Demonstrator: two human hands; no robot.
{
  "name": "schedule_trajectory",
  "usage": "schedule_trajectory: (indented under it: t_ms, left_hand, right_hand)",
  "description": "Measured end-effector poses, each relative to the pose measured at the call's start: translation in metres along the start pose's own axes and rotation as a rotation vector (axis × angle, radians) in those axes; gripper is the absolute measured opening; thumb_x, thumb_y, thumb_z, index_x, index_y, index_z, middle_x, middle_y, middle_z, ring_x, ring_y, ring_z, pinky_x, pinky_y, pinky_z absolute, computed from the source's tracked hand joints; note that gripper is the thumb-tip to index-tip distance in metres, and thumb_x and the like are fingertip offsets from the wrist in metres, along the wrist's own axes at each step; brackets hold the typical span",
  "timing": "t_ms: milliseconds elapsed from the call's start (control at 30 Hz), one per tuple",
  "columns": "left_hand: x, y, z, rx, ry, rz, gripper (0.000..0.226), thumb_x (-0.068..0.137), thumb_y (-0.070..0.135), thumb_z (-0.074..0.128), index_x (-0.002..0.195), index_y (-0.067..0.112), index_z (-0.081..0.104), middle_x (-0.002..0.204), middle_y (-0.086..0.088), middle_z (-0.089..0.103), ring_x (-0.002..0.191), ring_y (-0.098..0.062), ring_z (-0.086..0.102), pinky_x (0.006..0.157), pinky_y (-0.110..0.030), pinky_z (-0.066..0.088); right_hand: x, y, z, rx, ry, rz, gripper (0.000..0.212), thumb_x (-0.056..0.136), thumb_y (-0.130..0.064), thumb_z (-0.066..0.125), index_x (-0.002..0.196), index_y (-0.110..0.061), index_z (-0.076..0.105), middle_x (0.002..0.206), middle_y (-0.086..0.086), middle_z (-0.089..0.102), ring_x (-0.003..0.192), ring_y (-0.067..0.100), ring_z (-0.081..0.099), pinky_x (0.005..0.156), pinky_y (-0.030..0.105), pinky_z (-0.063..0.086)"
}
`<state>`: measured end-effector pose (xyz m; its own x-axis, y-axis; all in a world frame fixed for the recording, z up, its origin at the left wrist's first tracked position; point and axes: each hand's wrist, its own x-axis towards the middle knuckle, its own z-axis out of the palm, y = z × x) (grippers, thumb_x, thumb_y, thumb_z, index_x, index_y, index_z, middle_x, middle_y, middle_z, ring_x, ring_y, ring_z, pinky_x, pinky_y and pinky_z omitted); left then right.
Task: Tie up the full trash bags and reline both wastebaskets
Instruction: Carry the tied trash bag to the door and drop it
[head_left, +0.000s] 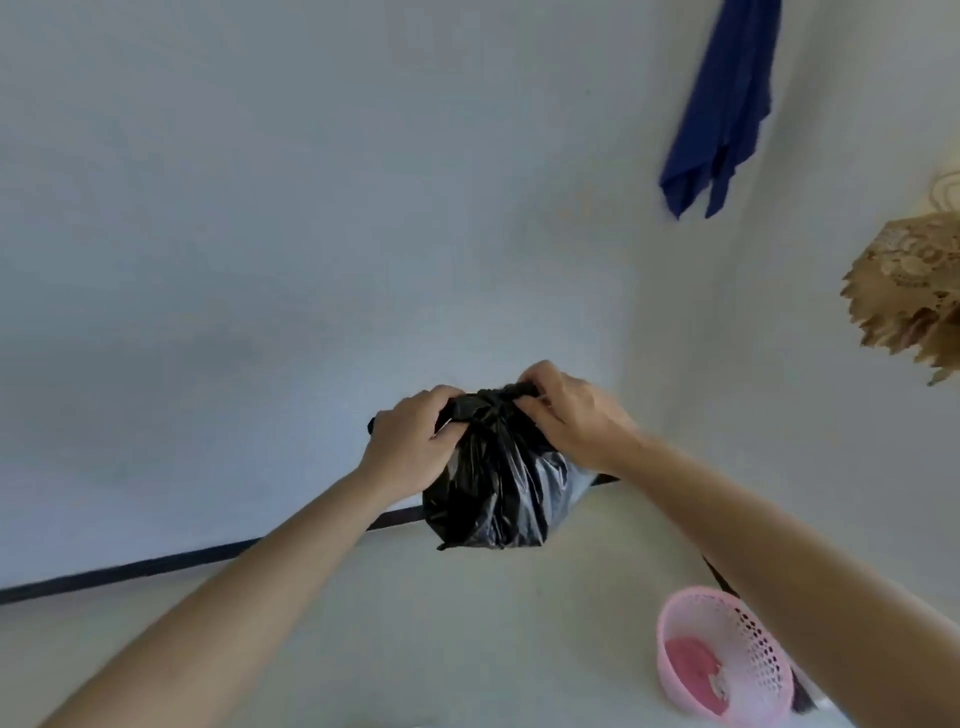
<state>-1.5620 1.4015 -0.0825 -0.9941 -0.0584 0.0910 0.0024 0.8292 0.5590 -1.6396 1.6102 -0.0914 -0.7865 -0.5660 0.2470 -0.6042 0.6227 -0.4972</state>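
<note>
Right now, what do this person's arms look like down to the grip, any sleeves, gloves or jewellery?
The left grip and right grip are bare hands: no gloves, rings or watch visible. The left forearm and right forearm are bare as well, with no sleeve in view up to the frame edge.

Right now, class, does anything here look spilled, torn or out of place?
Only a pale scrap lying in the unlined pink wastebasket. The black trash bag, gripped by the left hand and right hand, looks intact.
</note>
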Motion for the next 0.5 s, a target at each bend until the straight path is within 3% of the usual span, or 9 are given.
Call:
schedule_trajectory:
  t_ms: [133, 300, 400, 500]
  left_hand:
    - [-0.105, -0.076, -0.086, -0.299, 0.092, -0.34, 0.03, 0.094, 0.041, 0.056, 0.123, 0.035, 0.054, 0.111, 0.018, 0.063, 0.104, -0.005, 0.06, 0.097, -0.036, 0.048]
    - [-0.253, -0.17, -0.182, -0.495, 0.373, -0.623, 0.041, 0.088, 0.068, 0.05, 0.115, 0.039, 0.06, 0.113, 0.019, 0.064, 0.106, -0.001, 0.06, 0.093, -0.029, 0.048]
    - [-0.35, -0.233, -0.226, -0.498, 0.566, -0.741, 0.027, 0.09, 0.052, 0.061, 0.111, 0.034, 0.063, 0.11, 0.011, 0.068, 0.101, -0.007, 0.065, 0.091, -0.033, 0.054]
    - [-0.441, -0.278, -0.258, -0.472, 0.746, -0.854, 0.018, 0.09, 0.038, 0.066, 0.105, 0.028, 0.063, 0.104, 0.005, 0.069, 0.094, -0.01, 0.067, 0.08, -0.027, 0.054]
  right_hand:
    - [0.043, -0.133, 0.069, 0.12, -0.144, -0.257, 0.021, 0.104, -0.035, 0.042, 0.117, -0.019, 0.045, 0.095, -0.008, 0.057, 0.085, 0.022, 0.059, 0.069, 0.03, 0.039]
    - [0.067, -0.317, 0.174, 0.226, -0.341, -0.548, 0.021, 0.105, -0.036, 0.041, 0.119, -0.021, 0.046, 0.104, -0.001, 0.067, 0.092, 0.021, 0.063, 0.075, 0.034, 0.046]
    - [0.06, -0.435, 0.243, 0.314, -0.458, -0.672, 0.021, 0.105, -0.035, 0.042, 0.118, -0.02, 0.046, 0.099, -0.002, 0.067, 0.089, 0.02, 0.063, 0.078, 0.037, 0.05]
    - [0.039, -0.545, 0.306, 0.386, -0.573, -0.815, 0.017, 0.104, -0.034, 0.043, 0.116, -0.022, 0.046, 0.096, -0.002, 0.068, 0.087, 0.018, 0.064, 0.08, 0.039, 0.052]
